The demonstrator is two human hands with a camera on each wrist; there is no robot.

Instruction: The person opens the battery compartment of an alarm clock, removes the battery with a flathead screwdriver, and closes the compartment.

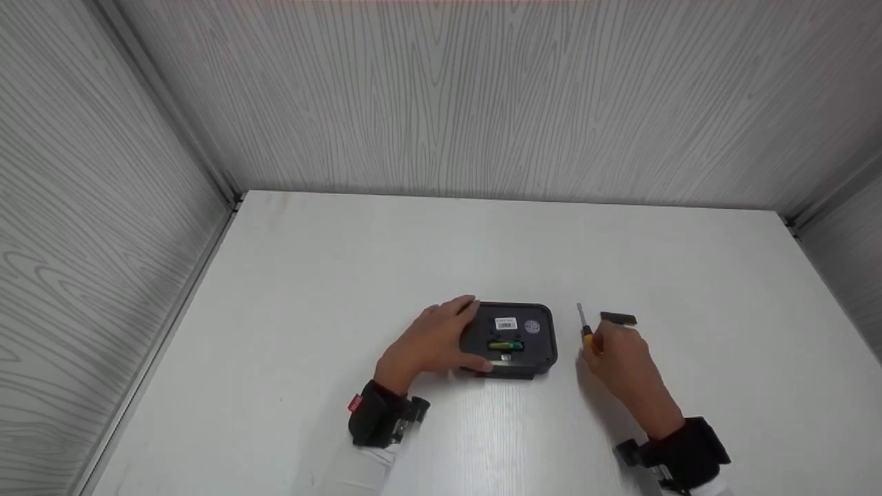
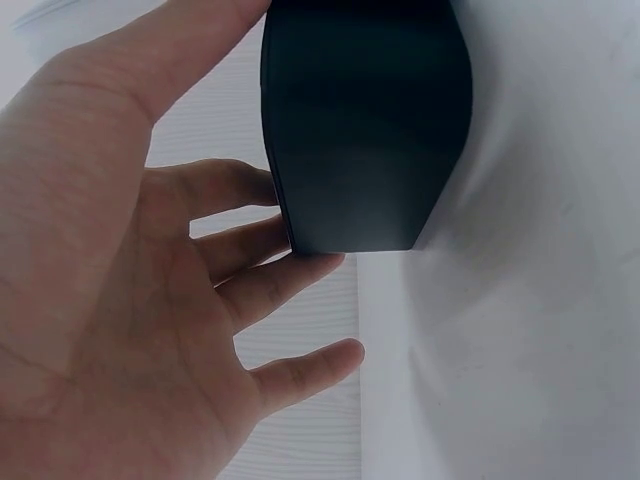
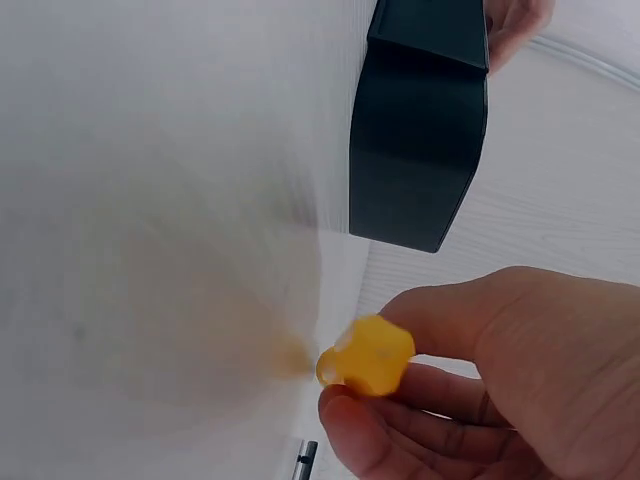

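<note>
A black rounded-rectangular device lies on the table with labels and a battery slot facing up. A green battery sits in that slot. My left hand holds the device by its left end, thumb on the near edge and fingers at the far edge. The left wrist view shows the device's smooth dark side against several fingertips. To the right, my right hand pinches a screwdriver by its yellow handle; its metal tip points away from me.
Just beyond the right hand a small dark strip lies on the white table. Grey wood-grain panels stand behind the table and along both sides. In the right wrist view, a small silvery and dark piece shows at the bottom edge.
</note>
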